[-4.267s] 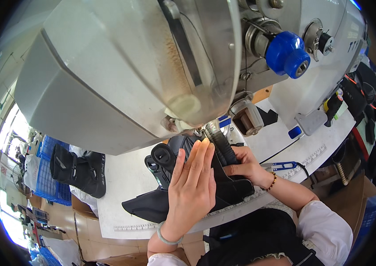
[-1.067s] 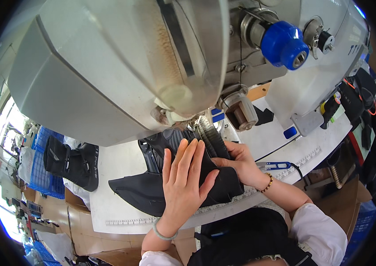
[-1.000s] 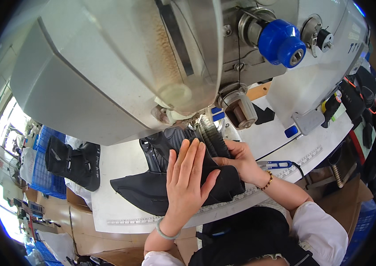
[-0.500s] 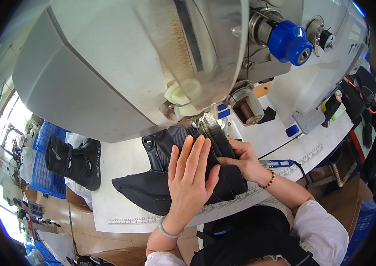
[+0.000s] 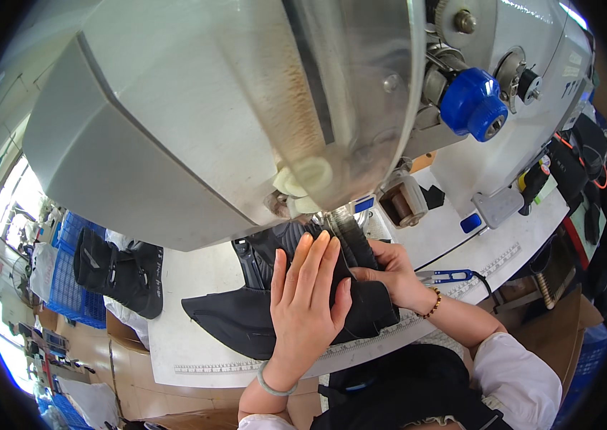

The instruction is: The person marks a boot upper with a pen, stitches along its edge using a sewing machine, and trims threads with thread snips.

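1 black piece [image 5: 228, 315] sits under the sewing machine [image 5: 167, 143], seemingly half worked; how much remains is hidden. Left hand [image 5: 308, 308] lies flat on it, right hand [image 5: 395, 276] clamps its edge.

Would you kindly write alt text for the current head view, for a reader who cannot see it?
A person's left hand lies flat on a black workpiece at a pale sewing machine, while the right hand holds the workpiece's right side. Blue-handled snips lie on the white table to the right.
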`<control>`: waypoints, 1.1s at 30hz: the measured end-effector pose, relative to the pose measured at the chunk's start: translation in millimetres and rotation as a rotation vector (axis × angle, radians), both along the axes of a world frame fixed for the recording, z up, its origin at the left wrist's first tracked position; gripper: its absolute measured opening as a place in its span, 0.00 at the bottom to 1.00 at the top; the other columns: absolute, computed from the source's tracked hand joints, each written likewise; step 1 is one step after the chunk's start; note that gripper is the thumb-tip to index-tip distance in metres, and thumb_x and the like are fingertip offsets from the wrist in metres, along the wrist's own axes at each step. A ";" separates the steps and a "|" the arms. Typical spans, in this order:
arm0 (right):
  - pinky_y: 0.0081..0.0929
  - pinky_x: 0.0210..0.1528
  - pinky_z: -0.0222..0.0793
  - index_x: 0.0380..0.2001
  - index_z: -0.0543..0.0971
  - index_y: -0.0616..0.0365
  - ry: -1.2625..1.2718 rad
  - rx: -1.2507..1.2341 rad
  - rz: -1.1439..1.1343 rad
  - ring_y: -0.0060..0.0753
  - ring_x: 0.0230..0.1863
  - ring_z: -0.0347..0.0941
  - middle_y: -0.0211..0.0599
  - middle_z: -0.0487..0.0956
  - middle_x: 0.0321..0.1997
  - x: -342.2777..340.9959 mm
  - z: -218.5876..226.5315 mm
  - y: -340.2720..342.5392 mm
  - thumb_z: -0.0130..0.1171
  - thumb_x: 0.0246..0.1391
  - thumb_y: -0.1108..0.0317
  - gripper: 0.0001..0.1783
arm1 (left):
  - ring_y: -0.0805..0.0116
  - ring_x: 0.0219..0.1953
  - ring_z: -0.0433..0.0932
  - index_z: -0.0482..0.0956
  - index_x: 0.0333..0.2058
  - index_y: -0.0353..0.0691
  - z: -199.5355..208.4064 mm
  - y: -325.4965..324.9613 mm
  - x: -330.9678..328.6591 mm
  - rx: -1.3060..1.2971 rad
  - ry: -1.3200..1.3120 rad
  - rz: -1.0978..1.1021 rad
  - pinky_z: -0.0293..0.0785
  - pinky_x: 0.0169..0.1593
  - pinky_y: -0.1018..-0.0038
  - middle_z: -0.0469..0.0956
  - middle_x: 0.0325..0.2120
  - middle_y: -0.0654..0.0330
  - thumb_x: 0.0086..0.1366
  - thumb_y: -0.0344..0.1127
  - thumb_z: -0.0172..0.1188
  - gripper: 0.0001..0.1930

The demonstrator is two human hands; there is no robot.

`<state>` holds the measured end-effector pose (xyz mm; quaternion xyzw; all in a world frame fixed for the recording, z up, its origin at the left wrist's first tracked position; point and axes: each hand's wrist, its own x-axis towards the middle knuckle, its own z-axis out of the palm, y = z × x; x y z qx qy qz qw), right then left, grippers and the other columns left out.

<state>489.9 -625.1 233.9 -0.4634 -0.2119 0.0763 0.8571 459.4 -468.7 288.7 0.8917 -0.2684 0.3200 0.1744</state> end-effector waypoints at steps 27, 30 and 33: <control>0.14 0.43 0.69 0.48 0.74 0.67 0.050 0.026 0.018 0.14 0.41 0.72 0.32 0.79 0.43 -0.4 1.4 -2.8 0.56 0.54 0.80 0.16 | 0.57 0.57 0.67 0.72 0.52 0.38 -6.8 5.8 -1.8 -0.057 0.019 0.017 0.52 0.65 0.57 0.70 0.53 0.52 0.59 0.27 0.55 0.20; 0.14 0.43 0.69 0.47 0.74 0.67 0.053 0.037 0.009 0.14 0.41 0.72 0.33 0.79 0.43 -1.1 2.7 -1.4 0.56 0.54 0.80 0.16 | 0.63 0.58 0.68 0.72 0.53 0.44 -8.4 6.7 -0.3 -0.051 -0.006 0.042 0.52 0.65 0.59 0.70 0.53 0.58 0.60 0.32 0.56 0.21; 0.14 0.43 0.69 0.47 0.74 0.67 0.058 0.030 0.003 0.14 0.42 0.72 0.33 0.79 0.44 -1.5 4.2 -1.8 0.56 0.54 0.80 0.16 | 0.63 0.58 0.68 0.72 0.53 0.44 -7.1 5.4 -0.2 -0.055 -0.014 0.033 0.52 0.65 0.58 0.70 0.53 0.58 0.60 0.31 0.56 0.21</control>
